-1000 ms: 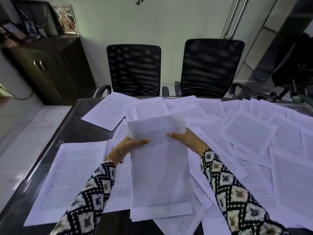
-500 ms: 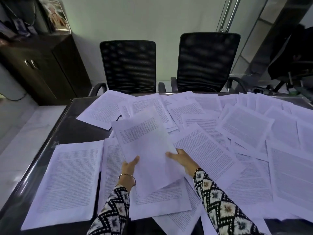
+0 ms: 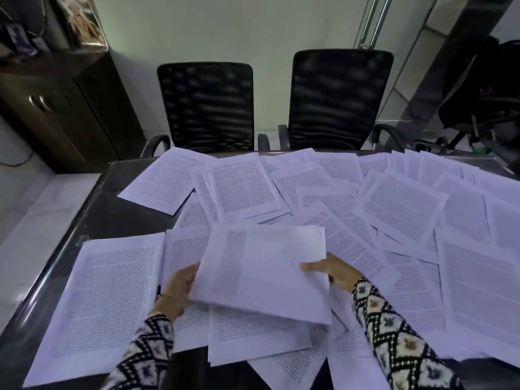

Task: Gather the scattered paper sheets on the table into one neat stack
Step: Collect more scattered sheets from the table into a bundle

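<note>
Matt white paper sheets (image 3: 402, 212) with printed text cover a dark, glossy tabletop (image 3: 92, 218). Black mesh chairs (image 3: 206, 105), a dark wood cabinet (image 3: 70, 108), patterned cloth sleeves (image 3: 394, 342).

The smeared sheaf of white printed sheets (image 3: 261, 273) covers the fingers of the left hand (image 3: 180, 288) holding its edge. Of the right hand (image 3: 336, 270) only the thumb and back show, and the rest lies under the paper. Print on the scattered white paper sheets (image 3: 242, 187) is too fine to read. They bury most of the dark glossy table (image 3: 112, 209), and the rightmost run out of view. The two black mesh chairs (image 3: 206, 105) lose their seats behind the tabletop. The dark wooden cabinet (image 3: 64, 108) is cut off at the left, and the clutter on top (image 3: 19, 40) is a blur.
</note>
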`<state>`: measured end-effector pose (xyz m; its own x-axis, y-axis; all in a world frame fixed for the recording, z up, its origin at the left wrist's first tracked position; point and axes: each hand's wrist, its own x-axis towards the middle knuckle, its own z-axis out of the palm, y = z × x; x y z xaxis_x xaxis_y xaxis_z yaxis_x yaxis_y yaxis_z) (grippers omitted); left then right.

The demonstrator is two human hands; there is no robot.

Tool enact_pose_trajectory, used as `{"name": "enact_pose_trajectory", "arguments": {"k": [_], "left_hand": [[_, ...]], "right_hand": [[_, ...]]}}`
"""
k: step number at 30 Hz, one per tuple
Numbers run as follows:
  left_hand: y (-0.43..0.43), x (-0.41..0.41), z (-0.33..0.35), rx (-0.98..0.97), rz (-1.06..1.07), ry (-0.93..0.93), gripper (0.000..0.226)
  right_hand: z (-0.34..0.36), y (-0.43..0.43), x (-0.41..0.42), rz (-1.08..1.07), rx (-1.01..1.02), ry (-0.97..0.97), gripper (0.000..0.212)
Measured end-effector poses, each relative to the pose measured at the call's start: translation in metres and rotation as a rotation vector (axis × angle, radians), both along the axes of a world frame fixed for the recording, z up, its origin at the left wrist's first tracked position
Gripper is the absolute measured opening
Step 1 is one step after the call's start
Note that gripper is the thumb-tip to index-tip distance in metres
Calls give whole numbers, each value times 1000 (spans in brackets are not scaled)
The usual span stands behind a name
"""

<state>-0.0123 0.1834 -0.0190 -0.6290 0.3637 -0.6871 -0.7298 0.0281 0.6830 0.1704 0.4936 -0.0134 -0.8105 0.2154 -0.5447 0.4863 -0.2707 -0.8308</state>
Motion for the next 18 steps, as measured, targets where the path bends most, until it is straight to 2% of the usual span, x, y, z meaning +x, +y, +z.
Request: {"name": "enact_pose_trajectory", "arguments": {"k": [2, 4, 7, 8, 10, 11, 12, 14, 16, 18], "left_hand": [[-7, -12, -1, -81, -174, 3, 23], [3, -13, -5, -119, -360, 55, 30], [14, -29, -33, -358, -543, 340, 76], [13, -40, -51, -439, -633, 398, 82], [12, -45, -56, -533, -710, 458, 69], [11, -39, -42, -519, -727, 471, 60], [9, -35, -32, -476, -710, 477, 53], [5, -27, -17, -202, -460, 318, 39], [3, -19, -5, 75, -86, 108, 35], [4, -9, 3, 202, 137, 35, 41]], "right_hand": [[3, 12, 1, 32, -46, -46, 84], [0, 6, -5, 10, -113, -71, 71], [-10, -15, -18, -62, -74, -115, 69], [-13, -18, -21, -119, -64, -128, 66], [-17, -18, -23, -247, -31, -141, 53], [-18, -17, -24, -294, 12, -151, 49], [-22, -15, -25, -316, 72, -177, 51], [-24, -16, -28, -373, 153, -202, 56], [-16, -29, -33, -464, 102, -130, 41], [-11, -46, -40, -497, -23, -41, 33]]}}
